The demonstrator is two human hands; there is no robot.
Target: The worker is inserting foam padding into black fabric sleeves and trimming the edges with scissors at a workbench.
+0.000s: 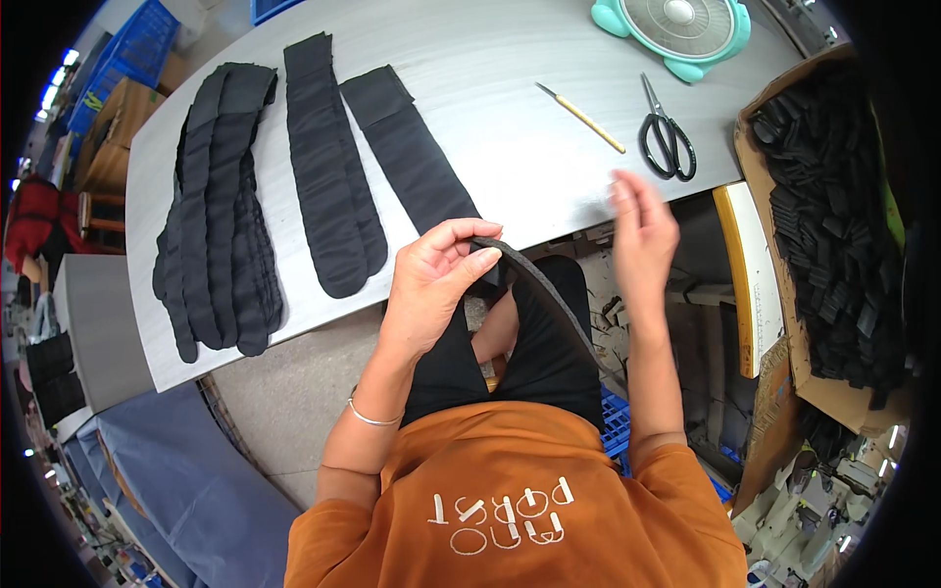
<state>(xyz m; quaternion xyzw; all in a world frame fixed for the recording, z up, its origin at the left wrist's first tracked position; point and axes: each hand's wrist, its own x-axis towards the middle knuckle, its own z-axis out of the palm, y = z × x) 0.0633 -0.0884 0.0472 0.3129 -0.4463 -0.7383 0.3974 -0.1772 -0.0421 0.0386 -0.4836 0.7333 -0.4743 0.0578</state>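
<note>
Between thumb and fingers of my left hand (431, 274), a black fabric strip (549, 294) is pinched near its end. Its narrow edge curves down to the right over my lap. My right hand (642, 235) is raised to the right of the strip, apart from it. Its fingertips are smeared by motion, so I cannot make out whether they hold anything. Beyond my left hand, a flat black fabric band (407, 147) lies on the table and runs toward the hand. Whether it joins the held strip is hidden.
Left on the grey table (490, 98) lie a layered stack of black bands (216, 206) and a smaller pile (328, 186). An awl-like tool (583, 120), black-handled scissors (667, 137) and a turquoise fan (676, 29) are further right. A cardboard box (750, 132) holds many black pieces.
</note>
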